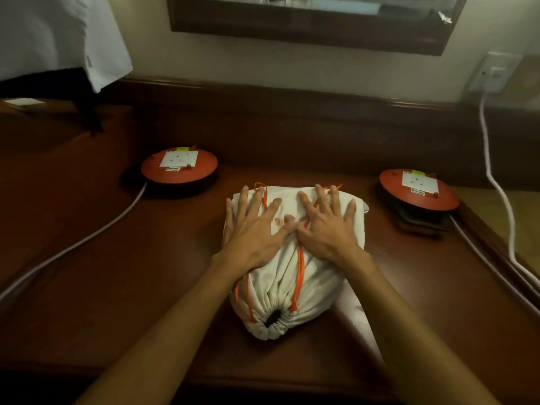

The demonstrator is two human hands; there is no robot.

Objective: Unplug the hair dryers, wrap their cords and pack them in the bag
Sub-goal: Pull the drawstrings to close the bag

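On the brown desk (117,273), in the middle, one white bag (292,293) is laid on its side. Its mouth is pulled shut and is turned toward the person. Orange strings (301,267) are stretched along its top. The bag is pressed down by two hands. The left hand (254,226) is laid flat on it with the fingers spread, and nothing is held in it. The right hand (327,226) is laid flat just beside it, fingers spread too, with some orange string under the fingers. No hair dryers can be seen, so they are most likely packed inside the full, lumpy bag. The job looks almost done. Maybe only a last pat is left.

Two round red cord reels are counted, one on the left (179,166) and one on the right (419,190), each well apart from the bag. Nothing is plugged into their tops. One wall socket (493,73) is seen, with one white cord (496,182) plugged in.
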